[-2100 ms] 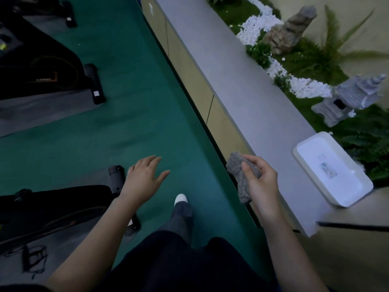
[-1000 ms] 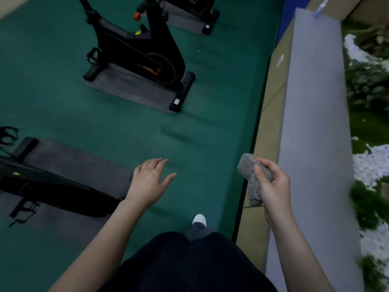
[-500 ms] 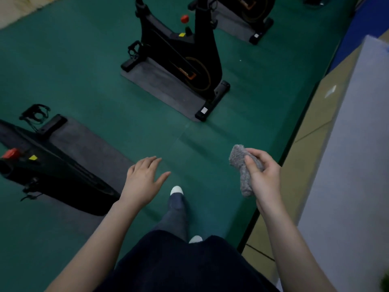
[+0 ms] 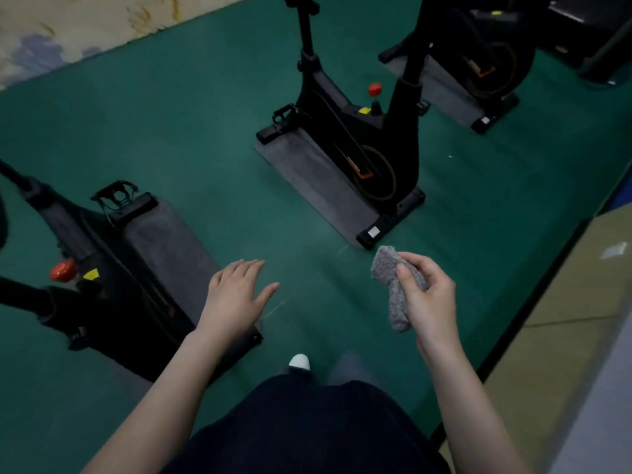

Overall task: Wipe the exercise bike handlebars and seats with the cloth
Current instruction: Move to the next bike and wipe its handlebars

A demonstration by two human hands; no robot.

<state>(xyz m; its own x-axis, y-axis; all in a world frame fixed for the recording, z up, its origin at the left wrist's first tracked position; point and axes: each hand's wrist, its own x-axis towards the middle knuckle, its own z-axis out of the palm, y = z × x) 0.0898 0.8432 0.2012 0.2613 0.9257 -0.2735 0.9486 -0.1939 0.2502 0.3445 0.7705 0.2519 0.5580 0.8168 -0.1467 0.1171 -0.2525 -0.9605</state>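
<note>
Right hand (image 4: 427, 295) pinches one crumpled grey fabric cloth (image 4: 393, 289) between thumb and fingers, above the green carpeted floor (image 4: 171, 131). Left hand (image 4: 236, 295) hovers empty, fingers loosely spread. Three black exercise bikes stand beyond the cloth, each on a grey mat.

Grey cloth (image 4: 393, 289), green floor (image 4: 178, 124), black bikes (image 4: 355, 138) (red knobs (image 4: 374, 89))
</note>
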